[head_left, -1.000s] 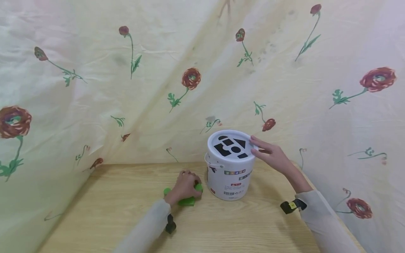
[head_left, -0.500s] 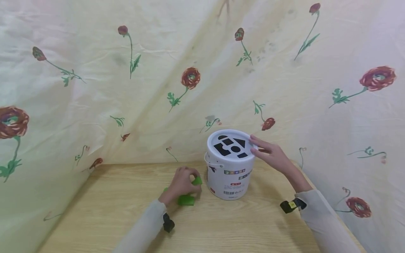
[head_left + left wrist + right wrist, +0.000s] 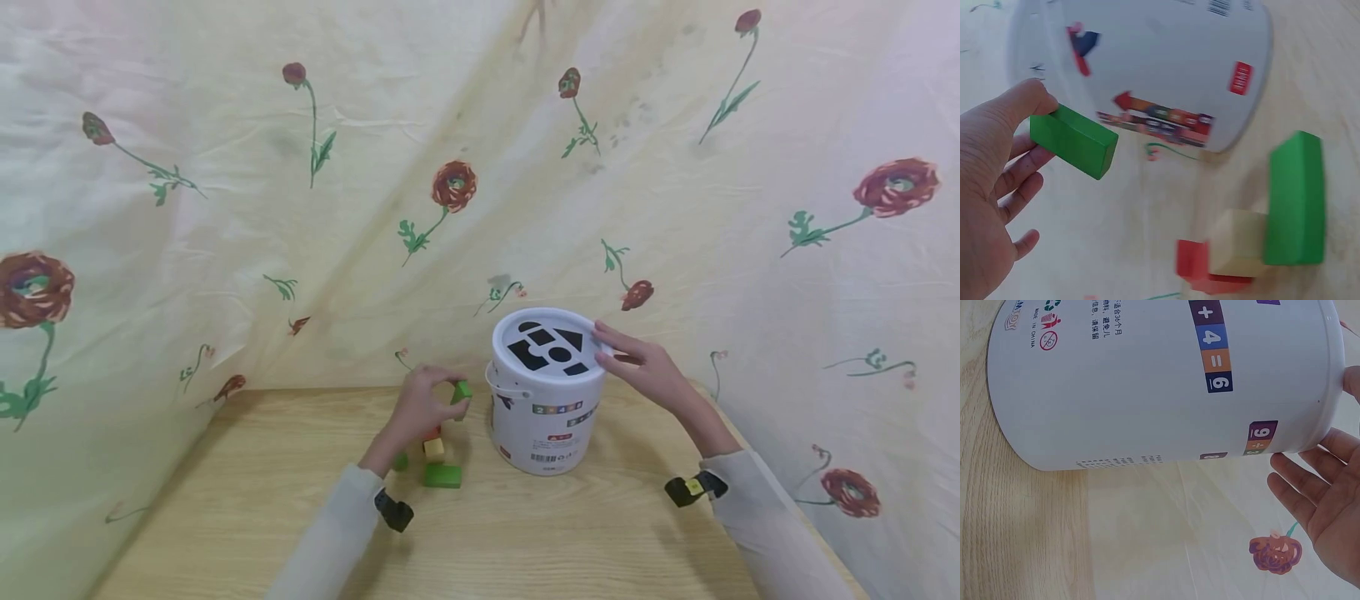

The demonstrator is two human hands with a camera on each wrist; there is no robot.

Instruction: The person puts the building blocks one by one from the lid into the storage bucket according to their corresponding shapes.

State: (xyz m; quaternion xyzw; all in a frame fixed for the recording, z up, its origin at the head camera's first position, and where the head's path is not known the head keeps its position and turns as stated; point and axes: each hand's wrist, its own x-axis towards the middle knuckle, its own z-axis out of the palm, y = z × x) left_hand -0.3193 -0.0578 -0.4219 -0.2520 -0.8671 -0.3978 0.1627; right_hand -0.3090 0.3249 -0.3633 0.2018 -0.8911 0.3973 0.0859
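Observation:
My left hand is raised above the table, left of a white bucket. Its thumb and fingers pinch a green rectangular block, held clear of the tabletop. Below that hand lie another green block, a pale wooden block and a red block, the last partly hidden. A further green piece shows beside the left wrist. My right hand rests on the right side of the bucket's rim, its fingers mostly straight. The bucket's lid has several dark cut-out shapes.
The bucket stands upright on a light wooden table, its thin white handle hanging on the left. A flower-printed cloth rises behind the table and along both sides.
My left hand has lifted the green block up from the other blocks, away from the tabletop, uncovering the pale and red blocks. My right hand has stayed on the bucket's rim.

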